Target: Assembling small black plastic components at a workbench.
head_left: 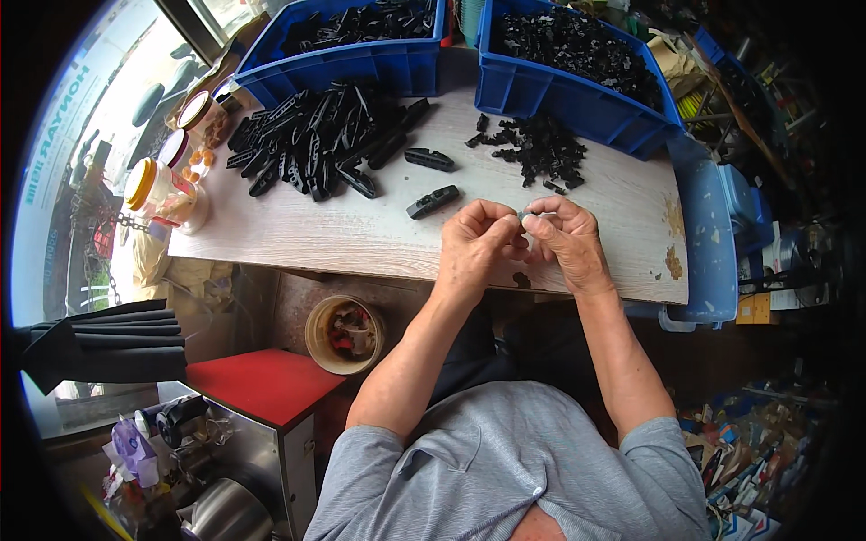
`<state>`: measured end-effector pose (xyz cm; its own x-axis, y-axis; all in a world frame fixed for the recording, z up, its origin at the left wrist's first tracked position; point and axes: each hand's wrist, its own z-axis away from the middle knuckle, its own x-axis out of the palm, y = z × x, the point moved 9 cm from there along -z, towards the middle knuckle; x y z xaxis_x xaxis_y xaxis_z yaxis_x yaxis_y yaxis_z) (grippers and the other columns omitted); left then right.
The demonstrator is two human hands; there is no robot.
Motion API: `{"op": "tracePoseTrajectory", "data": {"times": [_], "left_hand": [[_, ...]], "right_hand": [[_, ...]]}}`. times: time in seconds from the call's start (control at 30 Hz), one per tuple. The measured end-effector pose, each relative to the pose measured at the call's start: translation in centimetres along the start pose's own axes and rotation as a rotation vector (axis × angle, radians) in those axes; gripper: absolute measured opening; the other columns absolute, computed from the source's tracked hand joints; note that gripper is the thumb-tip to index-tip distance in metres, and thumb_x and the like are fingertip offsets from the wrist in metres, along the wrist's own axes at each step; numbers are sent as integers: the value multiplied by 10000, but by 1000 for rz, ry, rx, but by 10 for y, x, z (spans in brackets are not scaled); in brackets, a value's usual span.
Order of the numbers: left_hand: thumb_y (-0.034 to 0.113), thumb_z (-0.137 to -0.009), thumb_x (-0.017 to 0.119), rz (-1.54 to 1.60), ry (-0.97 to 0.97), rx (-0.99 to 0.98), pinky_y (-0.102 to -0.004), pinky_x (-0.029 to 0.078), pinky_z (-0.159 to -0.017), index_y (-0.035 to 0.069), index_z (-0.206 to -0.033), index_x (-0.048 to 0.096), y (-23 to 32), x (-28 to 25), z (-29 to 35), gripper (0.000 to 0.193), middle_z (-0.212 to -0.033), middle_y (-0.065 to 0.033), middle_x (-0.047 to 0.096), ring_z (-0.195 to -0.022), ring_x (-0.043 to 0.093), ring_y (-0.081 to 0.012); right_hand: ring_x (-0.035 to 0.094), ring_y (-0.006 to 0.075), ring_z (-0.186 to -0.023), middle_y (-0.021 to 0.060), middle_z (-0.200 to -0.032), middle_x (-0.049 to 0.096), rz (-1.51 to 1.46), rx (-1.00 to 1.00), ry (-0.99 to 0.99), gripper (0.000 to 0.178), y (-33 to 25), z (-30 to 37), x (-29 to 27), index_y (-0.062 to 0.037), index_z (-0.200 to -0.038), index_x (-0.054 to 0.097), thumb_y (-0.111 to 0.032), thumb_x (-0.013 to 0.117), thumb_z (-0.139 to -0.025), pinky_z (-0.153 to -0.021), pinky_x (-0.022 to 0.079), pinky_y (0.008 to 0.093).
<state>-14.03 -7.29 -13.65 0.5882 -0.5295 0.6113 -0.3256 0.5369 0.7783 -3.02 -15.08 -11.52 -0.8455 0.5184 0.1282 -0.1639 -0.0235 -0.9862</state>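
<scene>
My left hand [476, 245] and my right hand [566, 242] meet over the near edge of the pale wooden table [361, 236]. Their fingertips pinch a small light-coloured piece [529, 216] between them; most of it is hidden by the fingers. A single long black plastic part [432, 201] lies just left of my left hand, and another [429, 160] lies beyond it. A big heap of long black parts [316, 137] covers the table's far left. A smaller pile of little black pieces [535, 147] sits beyond my hands.
Two blue bins of black parts stand at the back, one left [347, 56] and one right [577, 77]. Lidded jars [162, 191] stand at the table's left end. Below the table are a round bucket [343, 335], a red-topped cabinet [262, 383] and a blue container [713, 243].
</scene>
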Motion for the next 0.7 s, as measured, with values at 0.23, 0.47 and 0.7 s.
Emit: {"op": "tracePoseTrajectory", "data": {"times": [0.23, 0.47, 0.7], "left_hand": [[199, -858, 722, -1387, 403, 638, -319, 510, -614, 25, -1142, 627, 80, -23, 26, 347, -771, -146, 652, -639, 629, -226], [262, -846, 711, -1701, 390, 571, -410, 506, -746, 82, -1072, 651, 85, -24, 26, 295, -946, -129, 648, -888, 613, -315], [101, -797, 690, -1582, 324, 764, -408, 500, -766, 91, -1036, 620, 87, -24, 35, 250, -997, -112, 627, -942, 579, -328]], "right_hand": [[503, 92, -455, -19, -522, 478, -71, -29, -8, 103, 0, -3, -3, -57, -916, 643, -112, 705, -857, -507, 541, 289], [520, 120, -429, -4, -501, 471, -75, -56, 15, 125, 0, -4, -5, -57, -918, 639, -155, 700, -868, -481, 526, 294], [526, 122, -431, -5, -496, 469, -61, -35, 37, 122, -1, -4, -5, -69, -921, 645, -182, 677, -887, -461, 514, 287]]}}
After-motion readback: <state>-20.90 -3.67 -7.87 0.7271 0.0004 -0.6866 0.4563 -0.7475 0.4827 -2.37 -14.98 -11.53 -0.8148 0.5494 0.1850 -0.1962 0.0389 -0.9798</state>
